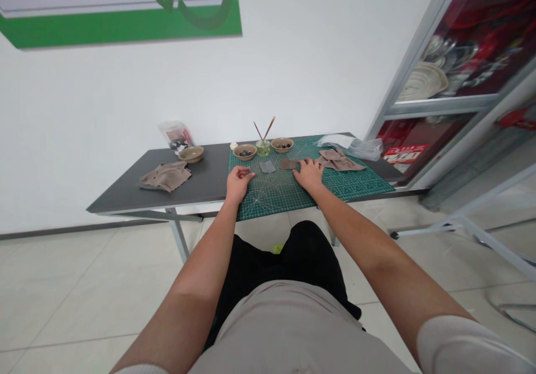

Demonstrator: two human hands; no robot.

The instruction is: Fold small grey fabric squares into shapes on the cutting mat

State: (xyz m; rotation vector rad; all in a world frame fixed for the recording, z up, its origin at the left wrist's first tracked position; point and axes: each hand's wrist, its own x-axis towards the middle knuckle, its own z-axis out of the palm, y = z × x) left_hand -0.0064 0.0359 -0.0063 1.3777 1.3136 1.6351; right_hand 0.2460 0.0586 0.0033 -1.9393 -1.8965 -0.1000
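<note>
My left hand (238,183) is over the left part of the green cutting mat (276,195), thumb and fingers pinched together; whatever they hold, if anything, is too small to make out. My right hand (309,174) rests on the mat with its fingers spread, the fingertips at the right edge of a small brown piece (288,164). A small grey translucent piece (267,166) lies between the hands. Just right of my right hand is a crumpled brown cloth (340,160).
Behind the hands stand two bowls (244,152) with dark bits and a glass jar (263,149) with two brushes. Plastic bags (355,145) lie at the back right. On the left are another bowl (191,154), a brown cloth (165,177) and a bag (176,135).
</note>
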